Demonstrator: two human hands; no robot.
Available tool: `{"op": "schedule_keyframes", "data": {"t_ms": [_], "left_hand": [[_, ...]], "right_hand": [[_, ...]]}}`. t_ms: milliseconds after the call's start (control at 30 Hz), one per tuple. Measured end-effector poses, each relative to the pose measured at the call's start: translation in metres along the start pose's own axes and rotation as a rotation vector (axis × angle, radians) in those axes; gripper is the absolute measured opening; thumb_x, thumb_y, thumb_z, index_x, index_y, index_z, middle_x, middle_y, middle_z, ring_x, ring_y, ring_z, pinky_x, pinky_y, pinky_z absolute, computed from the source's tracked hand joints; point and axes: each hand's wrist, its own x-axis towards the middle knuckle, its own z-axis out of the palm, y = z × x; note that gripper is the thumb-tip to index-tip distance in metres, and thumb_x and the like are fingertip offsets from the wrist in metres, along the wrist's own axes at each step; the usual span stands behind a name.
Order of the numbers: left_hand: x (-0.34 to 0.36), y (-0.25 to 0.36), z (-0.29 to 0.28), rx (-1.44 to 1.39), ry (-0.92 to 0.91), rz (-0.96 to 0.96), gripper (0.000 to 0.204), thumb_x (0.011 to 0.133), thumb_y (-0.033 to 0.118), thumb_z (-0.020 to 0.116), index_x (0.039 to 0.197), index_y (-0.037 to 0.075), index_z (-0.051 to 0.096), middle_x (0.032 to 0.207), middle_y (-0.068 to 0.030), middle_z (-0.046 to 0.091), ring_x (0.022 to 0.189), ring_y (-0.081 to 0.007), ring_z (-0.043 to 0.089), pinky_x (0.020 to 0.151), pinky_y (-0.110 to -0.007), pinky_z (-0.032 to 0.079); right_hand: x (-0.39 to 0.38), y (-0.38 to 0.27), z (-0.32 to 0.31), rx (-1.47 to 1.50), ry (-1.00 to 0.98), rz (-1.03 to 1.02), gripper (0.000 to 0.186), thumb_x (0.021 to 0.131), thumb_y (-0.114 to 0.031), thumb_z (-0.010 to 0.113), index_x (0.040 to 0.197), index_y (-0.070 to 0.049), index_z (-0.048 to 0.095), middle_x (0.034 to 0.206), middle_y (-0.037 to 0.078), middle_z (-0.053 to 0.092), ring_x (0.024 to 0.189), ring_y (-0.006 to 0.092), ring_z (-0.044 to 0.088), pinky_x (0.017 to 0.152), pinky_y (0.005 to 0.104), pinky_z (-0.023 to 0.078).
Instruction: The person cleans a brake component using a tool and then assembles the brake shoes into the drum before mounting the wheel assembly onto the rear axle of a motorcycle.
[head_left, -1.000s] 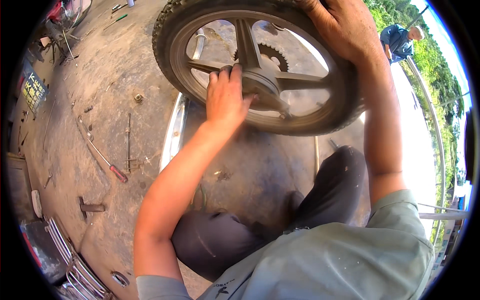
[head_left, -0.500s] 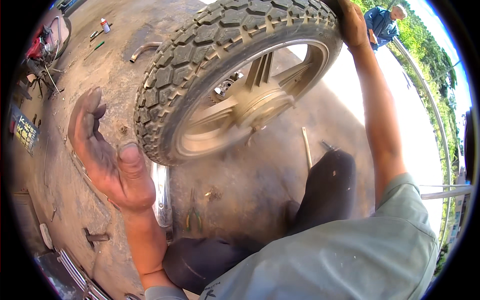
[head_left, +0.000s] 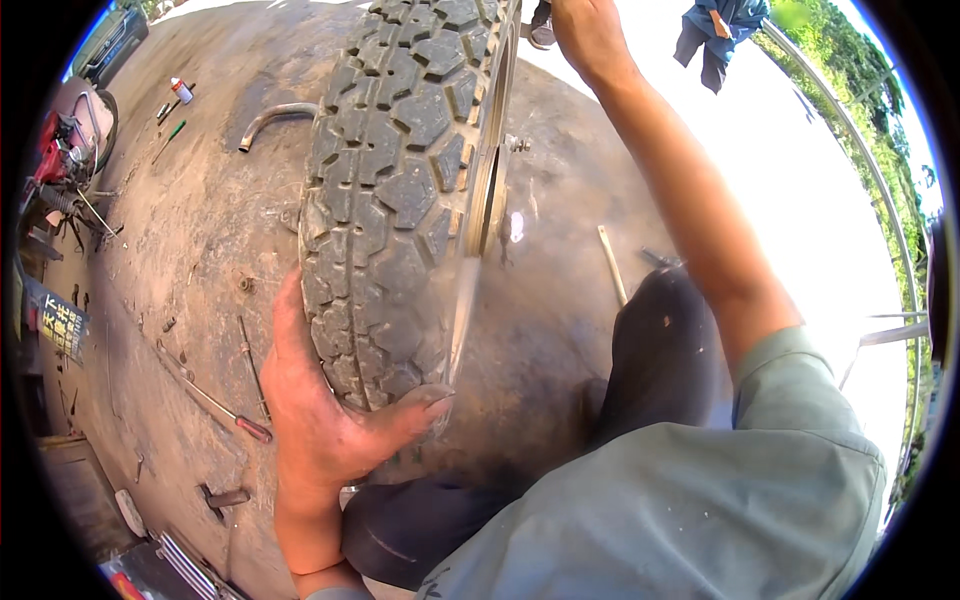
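A motorcycle wheel (head_left: 385, 190) with a chunky black tyre stands almost edge-on in front of me. Its pale rim shows along the right side, and an axle end (head_left: 517, 144) sticks out there. My left hand (head_left: 330, 410) is closed round the bottom of the tyre, thumb across the near tread and fingers along the left side. At the top edge of the picture is my right hand (head_left: 595, 45), just right of the wheel's top; its fingers are out of sight, so its hold cannot be made out.
Left of the wheel lie a red-handled screwdriver (head_left: 252, 428), a hammer (head_left: 226, 498), a bent pipe (head_left: 262, 122) and a bottle (head_left: 181, 91). A wooden stick (head_left: 612, 265) lies near my knee. A red motorcycle (head_left: 62, 150) stands far left; a person in blue (head_left: 738, 25) is at the far right.
The wheel has swung from a slanted, side-showing pose to nearly upright and edge-on. My left hand, open and apart before, has closed on the tyre's bottom. My right hand moved left and up.
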Motion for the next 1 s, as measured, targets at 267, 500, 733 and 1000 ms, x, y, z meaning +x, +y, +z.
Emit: {"op": "schedule_keyframes", "data": {"t_ms": [267, 500, 733, 1000], "left_hand": [[-0.015, 0.010, 0.027, 0.041, -0.150, 0.368, 0.128, 0.072, 0.068, 0.083, 0.158, -0.008, 0.027, 0.112, -0.0271, 0.057, 0.095, -0.0427, 0.063, 0.085, -0.047, 0.054], [0.008, -0.049, 0.089, -0.465, -0.105, 0.237, 0.078, 0.097, 0.052, 0.066, 0.145, -0.006, 0.047, 0.123, -0.0282, 0.059, 0.113, -0.0424, 0.062, 0.096, -0.045, 0.051], [-0.009, -0.187, 0.173, -0.106, -0.228, -0.174, 0.074, 0.097, 0.048, 0.066, 0.149, -0.001, 0.046, 0.142, -0.0251, 0.055, 0.138, -0.0421, 0.047, 0.115, -0.047, 0.038], [0.014, -0.183, 0.208, -0.168, -0.439, -0.035, 0.070, 0.091, 0.034, 0.074, 0.148, 0.003, 0.047, 0.139, -0.0208, 0.060, 0.124, -0.0411, 0.051, 0.108, -0.047, 0.042]], "right_hand": [[-0.184, 0.071, -0.039, -0.131, -0.581, 0.411, 0.087, 0.099, -0.062, 0.052, 0.155, 0.003, 0.039, 0.154, 0.022, 0.045, 0.143, 0.0328, 0.043, 0.119, 0.0458, 0.035], [-0.170, 0.046, -0.047, -0.207, -0.479, 0.289, 0.082, 0.094, -0.053, 0.065, 0.151, 0.002, 0.044, 0.148, 0.018, 0.051, 0.138, 0.0291, 0.047, 0.117, 0.0430, 0.037], [-0.181, 0.069, -0.048, -0.136, -0.414, 0.169, 0.079, 0.090, -0.045, 0.078, 0.148, 0.000, 0.049, 0.142, 0.015, 0.057, 0.134, 0.0254, 0.052, 0.114, 0.0403, 0.039], [-0.173, 0.044, -0.003, -0.113, -0.093, 0.240, 0.041, 0.087, -0.007, 0.070, 0.126, 0.003, 0.063, 0.114, 0.011, 0.066, 0.100, 0.0186, 0.063, 0.090, 0.0305, 0.050]]}}
